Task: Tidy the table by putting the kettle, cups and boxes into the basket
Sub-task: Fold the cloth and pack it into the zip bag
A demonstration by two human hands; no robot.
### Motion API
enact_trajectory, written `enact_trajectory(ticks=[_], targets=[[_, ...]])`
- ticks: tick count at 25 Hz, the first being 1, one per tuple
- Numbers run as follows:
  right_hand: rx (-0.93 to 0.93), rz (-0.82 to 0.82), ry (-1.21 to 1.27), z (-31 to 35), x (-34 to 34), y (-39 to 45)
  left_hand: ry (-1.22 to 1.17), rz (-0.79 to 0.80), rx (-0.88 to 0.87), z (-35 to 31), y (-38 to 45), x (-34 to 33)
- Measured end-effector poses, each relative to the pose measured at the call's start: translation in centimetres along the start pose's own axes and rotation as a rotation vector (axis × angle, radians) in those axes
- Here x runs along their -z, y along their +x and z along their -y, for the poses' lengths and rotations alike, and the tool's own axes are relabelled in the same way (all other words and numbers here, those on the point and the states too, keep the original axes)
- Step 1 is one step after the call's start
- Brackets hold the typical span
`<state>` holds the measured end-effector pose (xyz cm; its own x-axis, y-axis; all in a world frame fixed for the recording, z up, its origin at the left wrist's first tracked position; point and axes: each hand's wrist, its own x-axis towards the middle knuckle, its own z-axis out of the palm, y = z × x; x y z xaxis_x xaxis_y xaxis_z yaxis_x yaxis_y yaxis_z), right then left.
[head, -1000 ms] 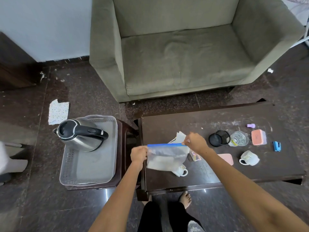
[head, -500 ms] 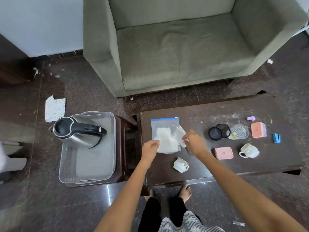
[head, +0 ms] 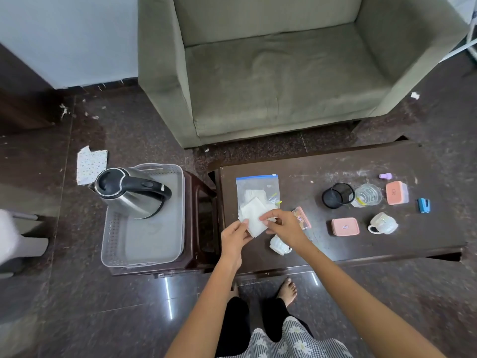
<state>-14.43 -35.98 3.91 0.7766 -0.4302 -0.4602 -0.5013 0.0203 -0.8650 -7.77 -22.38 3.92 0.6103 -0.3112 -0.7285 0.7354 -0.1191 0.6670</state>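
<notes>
A steel kettle (head: 130, 193) with a black handle stands in the grey basket (head: 144, 249) on a low stool left of the table. A clear zip bag (head: 258, 188) lies flat on the dark table (head: 335, 164). Over its near end, my left hand (head: 236, 235) and my right hand (head: 284, 224) both pinch a white folded paper (head: 254, 215). One white cup (head: 280, 246) lies partly hidden under my right wrist. Another white cup (head: 383, 223) lies at the right. Pink boxes (head: 345, 226) (head: 397, 193) (head: 302, 217) sit on the table.
A black mesh cup (head: 337, 195), a clear glass jar (head: 367, 195), a small purple item (head: 385, 175) and a blue stapler (head: 424, 205) sit at the table's right. A green armchair (head: 278, 68) stands behind. My bare feet are below the table's near edge.
The zip bag, held up in both hands a second ago, was laid flat on the table. Both hands then took hold of the white folded paper near it.
</notes>
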Motion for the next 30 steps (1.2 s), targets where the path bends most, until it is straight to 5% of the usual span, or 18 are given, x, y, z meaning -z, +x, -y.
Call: enact_trajectory(ticks=[5,11,16,30], targets=[[0.145,0.123,-0.336,0.0,-1.4,-1.6,0.072,-0.066,-0.134,-0.7,-1.8,1.0],[-0.059,-0.048,0.094,1.0,-3.6,-2.1,0.307,0.078,-0.288,-1.0,-3.2,2.0],[0.108,-0.043,-0.073,1.6,-3.6,-2.2,0.054,0.003,-0.067,-2.4,-3.9,1.6],[0.313,0.072,-0.446,2.1,-3.8,-2.3,0.317,0.112,0.016,-3.3,-3.0,2.6]])
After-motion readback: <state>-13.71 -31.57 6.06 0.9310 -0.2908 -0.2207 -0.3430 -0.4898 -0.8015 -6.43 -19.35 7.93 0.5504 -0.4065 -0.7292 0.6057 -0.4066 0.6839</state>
